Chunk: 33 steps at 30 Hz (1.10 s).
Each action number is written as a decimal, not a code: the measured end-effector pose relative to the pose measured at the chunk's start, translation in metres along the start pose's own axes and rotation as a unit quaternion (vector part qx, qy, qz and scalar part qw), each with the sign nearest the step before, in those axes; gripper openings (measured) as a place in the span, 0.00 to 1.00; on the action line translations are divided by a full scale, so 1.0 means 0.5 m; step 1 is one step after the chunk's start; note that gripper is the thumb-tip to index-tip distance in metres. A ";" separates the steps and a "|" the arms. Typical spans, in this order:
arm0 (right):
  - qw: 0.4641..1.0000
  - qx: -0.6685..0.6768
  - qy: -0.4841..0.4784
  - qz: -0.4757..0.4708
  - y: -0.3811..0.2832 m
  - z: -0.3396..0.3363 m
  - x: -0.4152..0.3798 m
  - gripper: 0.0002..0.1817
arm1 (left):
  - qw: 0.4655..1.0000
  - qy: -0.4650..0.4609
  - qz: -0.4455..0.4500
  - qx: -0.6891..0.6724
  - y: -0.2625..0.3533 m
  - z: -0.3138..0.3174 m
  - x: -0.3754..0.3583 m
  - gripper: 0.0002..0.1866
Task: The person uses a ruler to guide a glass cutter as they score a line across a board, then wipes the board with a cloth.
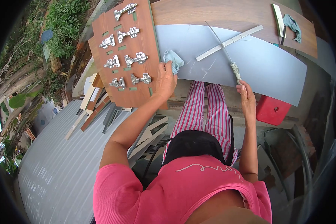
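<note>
My left hand (166,81) is closed on a crumpled pale blue cloth (173,59), at the near edge of a grey-blue sheet (272,71). In my right hand (247,98) is a long thin metal rod (214,34), gripped by its handle (235,70), which is wrapped in whitish material. The rod points away from me over the sheet and crosses a pale, flat metal strip (246,33) lying there. A few light scratch-like marks show on the sheet beside the strip.
Left of the sheet, a brown slotted board (108,95) carries several metal cabinet hinges (136,58). A wooden board (198,13) lies behind, with another strip (277,18) and cloth (293,27) on it. A red stool (274,110) stands below right; corrugated roofing (63,160) spreads lower left.
</note>
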State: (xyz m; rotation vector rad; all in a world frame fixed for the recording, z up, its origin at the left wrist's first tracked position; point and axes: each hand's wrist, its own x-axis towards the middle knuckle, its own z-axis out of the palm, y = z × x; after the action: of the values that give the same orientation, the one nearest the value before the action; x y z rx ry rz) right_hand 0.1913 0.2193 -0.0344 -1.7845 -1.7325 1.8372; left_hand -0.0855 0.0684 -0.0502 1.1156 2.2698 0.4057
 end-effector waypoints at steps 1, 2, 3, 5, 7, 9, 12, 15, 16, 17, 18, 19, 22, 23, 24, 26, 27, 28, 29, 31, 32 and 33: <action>1.000 0.008 0.000 0.014 0.010 -0.007 0.000 0.26 | 0.999 0.012 0.012 0.035 -0.031 0.026 0.009 0.26; 0.999 0.017 0.000 0.028 0.017 -0.009 -0.001 0.26 | 0.997 0.023 0.025 0.069 -0.051 0.047 0.025 0.26; 0.999 0.017 0.000 0.028 0.020 -0.008 -0.005 0.26 | 0.992 0.027 0.056 0.110 -0.065 0.079 0.048 0.24; 0.999 0.023 -0.010 0.036 0.034 -0.006 -0.013 0.25 | 0.983 0.051 0.143 0.101 -0.061 0.092 0.129 0.22; 0.998 0.033 -0.014 0.052 0.054 0.003 -0.019 0.25 | 0.964 0.081 0.238 0.082 -0.041 0.093 0.209 0.23; 0.997 0.040 -0.022 0.067 0.080 0.014 -0.025 0.24 | 0.954 0.088 0.277 0.073 -0.023 0.095 0.281 0.24; 0.996 0.035 -0.023 0.073 0.105 0.032 -0.032 0.23 | 0.938 0.090 0.323 0.085 0.002 0.093 0.362 0.22; 0.995 0.045 -0.021 0.081 0.092 0.044 -0.043 0.21 | 0.936 0.148 0.306 0.093 0.011 0.079 0.427 0.19; 0.997 0.035 -0.012 0.072 0.079 0.043 -0.047 0.21 | 0.937 0.207 0.267 0.089 0.004 0.069 0.447 0.17; 0.998 0.025 -0.001 0.060 0.070 0.042 -0.047 0.20 | 0.936 0.241 0.247 0.072 -0.021 0.062 0.469 0.14; 0.998 0.028 0.001 0.055 0.069 0.038 -0.044 0.20 | 0.933 0.274 0.228 0.054 -0.046 0.055 0.485 0.14; 0.998 0.032 0.032 0.036 0.071 0.031 -0.044 0.20 | 0.931 0.276 0.232 0.055 -0.049 0.039 0.480 0.14; 0.995 0.008 0.095 0.019 0.060 0.021 -0.035 0.20 | 0.953 0.269 0.087 0.111 -0.051 0.018 0.417 0.17; 0.992 -0.038 0.123 0.009 0.051 0.019 -0.026 0.19 | 0.964 0.235 0.076 0.100 -0.049 0.023 0.380 0.15; 0.985 -0.085 0.152 -0.001 0.043 0.016 -0.016 0.19 | 0.973 0.202 0.065 0.088 -0.044 0.026 0.350 0.14; 0.984 -0.084 0.157 -0.007 0.036 0.016 0.000 0.18 | 0.981 0.172 0.055 0.065 -0.030 0.035 0.306 0.16; 0.980 -0.111 0.161 -0.040 0.032 0.016 0.009 0.17 | 0.988 0.144 0.041 0.041 -0.022 0.041 0.288 0.17; 0.974 -0.139 0.164 -0.073 0.024 0.017 0.015 0.17 | 0.988 0.142 0.043 0.038 -0.014 0.045 0.275 0.17; 0.980 -0.142 0.135 -0.027 0.008 0.015 0.018 0.17 | 0.990 0.132 0.034 0.025 -0.008 0.045 0.266 0.18; 0.978 -0.156 0.132 -0.044 -0.016 0.028 0.021 0.17 | 0.992 0.120 0.022 0.014 -0.004 0.049 0.239 0.18; 0.975 -0.168 0.130 -0.063 -0.024 0.036 0.027 0.17 | 0.994 0.103 0.023 0.012 -0.006 0.060 0.225 0.18; 0.961 -0.202 0.149 -0.118 -0.028 0.043 0.034 0.18 | 0.996 0.086 0.025 0.010 -0.008 0.070 0.208 0.19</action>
State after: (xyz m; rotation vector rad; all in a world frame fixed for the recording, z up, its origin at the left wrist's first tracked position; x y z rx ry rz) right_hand 0.1617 0.2221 -0.0422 -1.7589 -2.1865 1.1159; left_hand -0.1175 0.1494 -0.1171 1.1902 2.4020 0.5189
